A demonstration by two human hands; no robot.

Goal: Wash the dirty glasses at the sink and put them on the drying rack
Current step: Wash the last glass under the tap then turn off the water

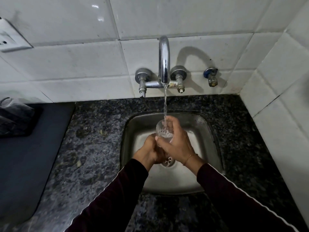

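While water runs from the curved chrome wall tap [164, 59], a clear drinking glass [163, 130] is held over the square steel sink [138, 124], at centre of the head view. It is gripped by the right hand [175, 143] from 3 o'clock; the left hand [150, 150] is curled at its base, at 7 o'clock. Speckled black granite counter [93, 141] surrounds the sink.

sleeves [117, 196]: dk maroon, long, thin wht stripe | R wrist: thin gold bracelet [189, 158]
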